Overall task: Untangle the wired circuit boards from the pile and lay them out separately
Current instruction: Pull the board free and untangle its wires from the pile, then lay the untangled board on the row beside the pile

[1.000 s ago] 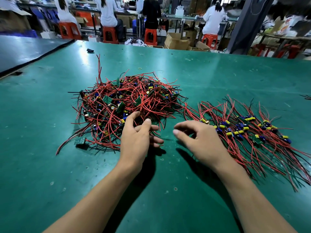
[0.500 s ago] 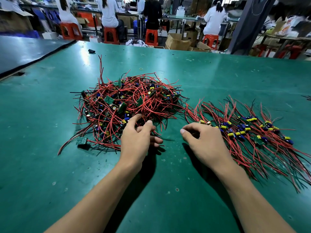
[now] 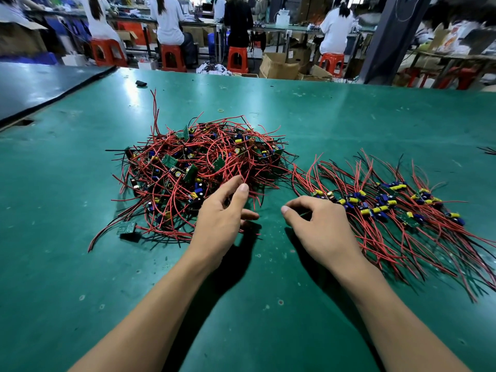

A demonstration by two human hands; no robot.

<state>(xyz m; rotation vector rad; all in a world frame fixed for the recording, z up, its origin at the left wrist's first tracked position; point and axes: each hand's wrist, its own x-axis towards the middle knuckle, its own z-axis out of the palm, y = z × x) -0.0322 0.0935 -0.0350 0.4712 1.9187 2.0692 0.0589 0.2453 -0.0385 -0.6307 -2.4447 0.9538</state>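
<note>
Stray board [image 3: 126,227] sits on the table [image 3: 67,277] at the pile's near-left edge, with its leads running back into the tangle.

The pile [image 3: 198,167] lies left of centre, red wires looped every way, so it has no single long axis.

Left hand [image 3: 222,218]: the pile lies directly ahead of it and slightly left. Its fingers [image 3: 243,188] are loosely spread with the tips in the wires at the pile's near-right edge. Can't tell if a wire is actually pinched.

Right hand [image 3: 319,226] is curled, knuckles up, just beside the left end of the laid-out row. Whatever is under the palm is hidden, so can't tell if it holds anything.

Laid-out row [image 3: 389,208] is to the right. The boards run in a line left to right, and their leads fan away from and toward the person, across the row.

My read: the left hand is nearer the pile, so it takes the next pick. A freed board travels right, past the right hand, and lands with its leads parallel to the others. The free slot looks to be the row's left end, between the pile and the first board. Snag risk is high, since the loops at that edge cross several boards.
</note>
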